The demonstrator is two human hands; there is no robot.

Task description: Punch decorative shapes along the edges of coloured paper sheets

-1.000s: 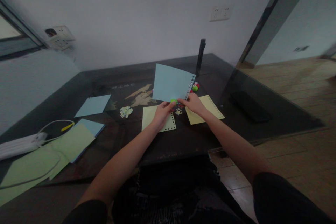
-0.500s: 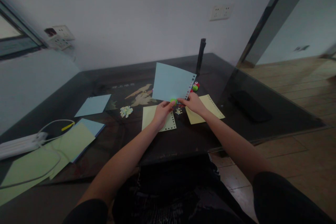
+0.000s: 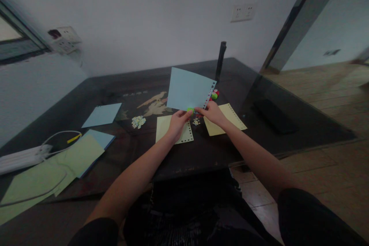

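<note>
A dark glass-topped table (image 3: 201,153) fills the corner of a room with white walls. Above its middle, the left hand (image 3: 176,123) and right hand (image 3: 211,113) pinch the lower edge of a tilted blue sheet (image 3: 187,90) with a punched edge, a small green punch (image 3: 190,110) between them. Under the hands lie two yellow sheets (image 3: 173,128). Left of the blue sheet sits a confetti pile (image 3: 138,122); farther left lie blue and green papers (image 3: 77,153) and a white power strip (image 3: 20,157). Behind it stands a dark post (image 3: 221,55). A wall socket (image 3: 243,12) hangs above, with wooden floor (image 3: 331,96) to the right.
</note>
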